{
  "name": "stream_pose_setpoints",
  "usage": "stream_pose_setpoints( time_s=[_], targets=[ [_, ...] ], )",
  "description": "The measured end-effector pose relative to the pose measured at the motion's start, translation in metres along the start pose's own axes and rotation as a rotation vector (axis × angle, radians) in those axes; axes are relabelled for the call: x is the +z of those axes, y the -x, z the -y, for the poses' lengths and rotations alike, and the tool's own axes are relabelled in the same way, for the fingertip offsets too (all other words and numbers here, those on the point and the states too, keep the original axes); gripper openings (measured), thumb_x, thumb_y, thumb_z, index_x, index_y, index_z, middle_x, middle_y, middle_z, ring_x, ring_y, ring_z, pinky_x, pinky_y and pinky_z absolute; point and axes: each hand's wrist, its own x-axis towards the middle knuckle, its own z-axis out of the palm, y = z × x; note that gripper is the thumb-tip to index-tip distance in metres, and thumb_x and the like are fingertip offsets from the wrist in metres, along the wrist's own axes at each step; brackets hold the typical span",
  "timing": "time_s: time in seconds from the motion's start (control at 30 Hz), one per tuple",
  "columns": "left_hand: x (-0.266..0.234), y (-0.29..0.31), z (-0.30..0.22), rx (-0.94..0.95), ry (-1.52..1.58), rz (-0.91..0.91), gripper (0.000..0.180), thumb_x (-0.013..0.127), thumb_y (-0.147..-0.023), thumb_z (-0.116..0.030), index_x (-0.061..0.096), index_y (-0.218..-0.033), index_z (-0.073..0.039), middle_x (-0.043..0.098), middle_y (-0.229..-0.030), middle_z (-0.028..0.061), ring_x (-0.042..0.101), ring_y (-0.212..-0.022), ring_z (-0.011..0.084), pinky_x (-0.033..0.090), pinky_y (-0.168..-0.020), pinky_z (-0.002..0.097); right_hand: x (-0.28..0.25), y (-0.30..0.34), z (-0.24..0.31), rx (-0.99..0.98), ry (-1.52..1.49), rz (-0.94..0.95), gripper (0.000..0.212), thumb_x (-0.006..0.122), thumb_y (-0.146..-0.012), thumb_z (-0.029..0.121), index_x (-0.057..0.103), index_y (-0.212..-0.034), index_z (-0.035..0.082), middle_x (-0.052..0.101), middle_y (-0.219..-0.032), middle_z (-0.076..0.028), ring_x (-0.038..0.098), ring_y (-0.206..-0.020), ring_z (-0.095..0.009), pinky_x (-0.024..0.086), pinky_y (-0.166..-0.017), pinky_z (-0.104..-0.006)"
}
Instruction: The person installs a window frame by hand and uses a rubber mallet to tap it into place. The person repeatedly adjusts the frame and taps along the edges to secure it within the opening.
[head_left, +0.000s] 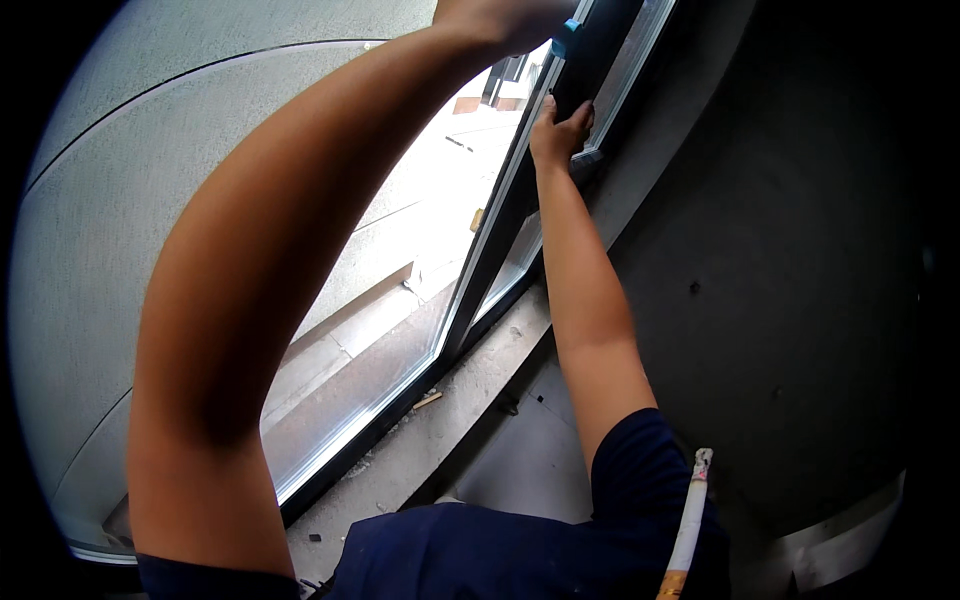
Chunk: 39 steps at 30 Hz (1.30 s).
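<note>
A tall window with a dark frame (487, 262) leans across the view from lower left to upper right. My right hand (563, 132) is high on its dark upright, thumb on one side and fingers on the other, gripping it. My left arm reaches up across the glass, and my left hand (510, 22) is at the top edge, partly cut off. Its fingers are in shadow and hidden. Close beside it, a small light-blue piece (567, 38) sits on the frame.
Below the window runs a dusty sill (465, 395) with a small wooden scrap (428, 400) and crumbs on it. A dark wall (780, 300) stands on the right. A cigarette (690, 520) with an ash tip juts up at lower right. A yellowish piece (477, 219) is at the glass edge.
</note>
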Motion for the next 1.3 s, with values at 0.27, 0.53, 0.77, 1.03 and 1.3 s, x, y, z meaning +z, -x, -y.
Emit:
stream_pose_setpoints(
  time_s=[0.27,0.53,0.77,1.03,1.3],
  targets=[
    [-0.036,-0.002,-0.039,-0.302,0.127,0.055,0.019,0.071,-0.083,-0.025,0.079,-0.084,-0.008,0.073,-0.071,0.0101,0.070,-0.062,0.0224,0.056,-0.061,0.0350,0.017,-0.008,0.001,-0.051,0.007,-0.064,0.077,0.046,-0.103,0.033,0.008,-0.155,-0.009,0.009,-0.162,-0.032,0.011,-0.152,-0.043,0.012,-0.125,-0.0465],
    [-0.041,-0.008,-0.054,-0.419,0.221,0.024,0.024,0.064,-0.077,-0.019,0.073,-0.066,0.000,0.065,-0.057,0.0153,0.066,-0.052,0.0237,0.051,-0.052,0.0370,0.009,-0.009,0.008,-0.021,-0.009,-0.055,0.079,0.045,-0.101,0.036,0.009,-0.155,-0.010,0.010,-0.161,-0.033,0.016,-0.151,-0.044,0.015,-0.125,-0.0459],
    [-0.051,-0.003,-0.066,-0.489,0.314,-0.044,0.022,0.068,-0.073,-0.017,0.070,-0.060,0.001,0.061,-0.051,0.0151,0.060,-0.045,0.0208,0.047,-0.046,0.0361,0.014,-0.005,-0.019,-0.131,-0.011,-0.009,0.081,0.048,-0.100,0.035,0.010,-0.153,-0.014,0.008,-0.160,-0.037,0.011,-0.151,-0.046,0.011,-0.125,-0.0466],
    [-0.052,0.003,-0.075,-0.558,0.166,-0.065,0.019,0.068,-0.077,-0.019,0.074,-0.080,-0.001,0.071,-0.073,0.0177,0.068,-0.063,0.0292,0.053,-0.062,0.0409,0.002,0.013,-0.024,-0.030,0.031,0.128,0.086,0.060,-0.093,0.035,0.020,-0.149,-0.017,0.020,-0.157,-0.038,0.021,-0.148,-0.047,0.019,-0.124,-0.0433],
    [-0.145,0.117,-0.112,-0.414,0.193,0.009,0.023,0.066,-0.092,-0.025,0.062,-0.087,-0.002,0.063,-0.068,0.0074,0.066,-0.060,0.0119,0.052,-0.050,0.0248,-0.027,0.055,-0.034,0.009,-0.059,0.177,0.087,0.068,-0.090,0.041,0.030,-0.150,-0.010,0.031,-0.155,-0.032,0.030,-0.145,-0.043,0.026,-0.120,-0.0431]
  ],
)
